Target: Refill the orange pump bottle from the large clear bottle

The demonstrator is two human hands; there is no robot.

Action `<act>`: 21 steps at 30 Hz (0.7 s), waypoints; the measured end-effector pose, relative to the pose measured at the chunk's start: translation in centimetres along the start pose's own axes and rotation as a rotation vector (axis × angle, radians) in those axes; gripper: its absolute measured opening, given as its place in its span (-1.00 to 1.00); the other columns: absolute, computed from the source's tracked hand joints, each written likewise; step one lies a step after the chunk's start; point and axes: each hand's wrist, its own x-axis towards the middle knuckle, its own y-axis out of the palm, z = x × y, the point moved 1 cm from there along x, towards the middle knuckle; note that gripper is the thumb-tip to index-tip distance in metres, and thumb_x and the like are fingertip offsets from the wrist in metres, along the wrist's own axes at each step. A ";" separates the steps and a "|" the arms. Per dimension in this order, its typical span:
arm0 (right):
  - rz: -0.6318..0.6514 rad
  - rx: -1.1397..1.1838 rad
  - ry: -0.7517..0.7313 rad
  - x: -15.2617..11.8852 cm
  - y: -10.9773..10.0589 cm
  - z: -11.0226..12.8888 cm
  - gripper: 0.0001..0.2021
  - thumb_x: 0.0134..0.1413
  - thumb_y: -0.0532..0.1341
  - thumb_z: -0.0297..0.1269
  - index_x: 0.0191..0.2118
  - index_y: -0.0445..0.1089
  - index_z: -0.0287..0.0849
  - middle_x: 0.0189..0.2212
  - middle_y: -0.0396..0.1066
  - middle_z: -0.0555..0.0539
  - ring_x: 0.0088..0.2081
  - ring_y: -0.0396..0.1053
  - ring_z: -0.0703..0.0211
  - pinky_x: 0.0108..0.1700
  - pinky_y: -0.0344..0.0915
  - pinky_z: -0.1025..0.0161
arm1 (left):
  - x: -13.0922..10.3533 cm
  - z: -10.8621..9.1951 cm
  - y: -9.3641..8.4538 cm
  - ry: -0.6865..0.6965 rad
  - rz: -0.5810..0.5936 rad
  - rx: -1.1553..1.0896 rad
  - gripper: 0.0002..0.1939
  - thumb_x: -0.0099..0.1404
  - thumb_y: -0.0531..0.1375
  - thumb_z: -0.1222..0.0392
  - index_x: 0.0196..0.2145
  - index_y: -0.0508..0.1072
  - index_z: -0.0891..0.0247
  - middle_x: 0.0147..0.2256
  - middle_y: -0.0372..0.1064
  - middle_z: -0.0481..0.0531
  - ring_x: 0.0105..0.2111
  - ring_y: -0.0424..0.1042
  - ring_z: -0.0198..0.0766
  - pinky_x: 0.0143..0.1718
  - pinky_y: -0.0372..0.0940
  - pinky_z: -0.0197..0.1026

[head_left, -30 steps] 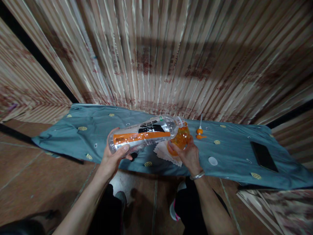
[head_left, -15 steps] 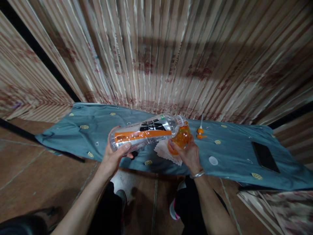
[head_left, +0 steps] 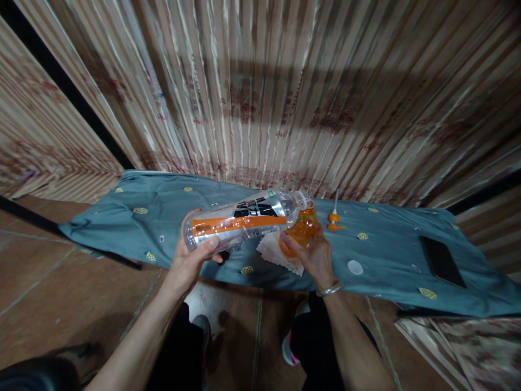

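Observation:
My left hand is closed round the base end of a large clear plastic bottle with an orange, silver and black label. The bottle lies tilted nearly level, its uncapped neck over the mouth of an orange see-through bottle. Around that orange bottle my right hand is wrapped, fingers on its side. Under it is a pale cloth with a scalloped edge. An orange pump top with a clear tube lies to the right. Whether liquid flows between the bottles is too unclear to tell.
A blue-green cloth with yellow prints covers the narrow table. On it are a round whitish lid and a dark phone at the right. Striped curtains hang behind, with dark poles at both sides.
The large bottle has shifted very slightly to the right and rolled a little in my left hand. My right hand and the orange bottle stay in place.

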 end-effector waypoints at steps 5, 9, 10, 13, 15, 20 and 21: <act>0.008 0.022 0.007 0.0 -0.2 0.3 -0.28 0.05 0.28 0.36 0.09 0.36 -0.18 -0.11 0.66 -0.34 -0.11 0.66 -0.32 -0.09 0.56 -0.11 | 0.0 -0.1 0.1 -0.004 0.022 0.011 0.01 -0.09 0.57 -0.04 0.26 0.28 0.15 -0.05 0.51 0.12 -0.34 0.52 -0.19 -0.61 0.43 -0.29; 0.014 0.012 0.013 0.1 -0.3 0.3 -0.27 0.04 0.27 0.37 0.07 0.37 -0.19 -0.13 0.67 -0.34 -0.13 0.66 -0.32 -0.11 0.56 -0.11 | -0.1 -0.1 0.2 0.014 0.017 0.006 -0.01 -0.08 0.57 -0.02 0.25 0.28 0.15 0.00 0.50 0.15 -0.34 0.51 -0.20 -0.62 0.43 -0.30; 0.010 0.007 0.016 0.1 -0.3 0.4 -0.27 0.03 0.28 0.38 0.06 0.38 -0.19 -0.13 0.67 -0.34 -0.13 0.66 -0.32 -0.11 0.56 -0.10 | -0.1 -0.1 0.2 0.014 0.016 0.005 -0.01 -0.09 0.57 -0.01 0.25 0.27 0.15 -0.01 0.50 0.14 -0.34 0.51 -0.21 -0.62 0.43 -0.30; 0.006 0.004 0.026 0.1 -0.3 0.4 -0.27 0.02 0.28 0.39 0.04 0.40 -0.18 -0.12 0.66 -0.35 -0.13 0.66 -0.32 -0.11 0.56 -0.09 | -0.1 -0.2 0.2 0.009 0.010 0.012 0.01 -0.10 0.56 -0.02 0.26 0.27 0.16 -0.03 0.50 0.13 -0.36 0.50 -0.22 -0.62 0.42 -0.29; 0.009 0.008 0.026 0.2 -0.3 0.3 -0.25 0.01 0.28 0.39 0.06 0.40 -0.19 -0.11 0.66 -0.36 -0.11 0.66 -0.32 -0.09 0.56 -0.08 | -0.1 -0.2 0.2 0.008 0.017 0.022 0.02 -0.09 0.55 -0.02 0.27 0.27 0.17 -0.03 0.50 0.13 -0.36 0.50 -0.22 -0.62 0.42 -0.29; -0.001 -0.008 0.012 0.3 -0.1 0.0 -0.19 -0.02 0.27 0.44 0.05 0.40 -0.23 -0.15 0.66 -0.37 -0.15 0.66 -0.30 -0.14 0.56 -0.06 | 0.0 -0.3 0.3 0.003 0.025 0.029 0.03 -0.09 0.55 -0.03 0.27 0.24 0.18 -0.02 0.51 0.14 -0.34 0.51 -0.19 -0.62 0.42 -0.28; -0.005 -0.007 0.009 0.3 -0.1 -0.1 -0.19 -0.02 0.27 0.45 0.05 0.41 -0.23 -0.16 0.66 -0.36 -0.16 0.66 -0.30 -0.14 0.56 -0.06 | 0.0 -0.3 0.3 0.001 0.021 0.025 0.04 -0.10 0.55 -0.03 0.27 0.23 0.18 -0.02 0.50 0.14 -0.34 0.51 -0.19 -0.63 0.42 -0.28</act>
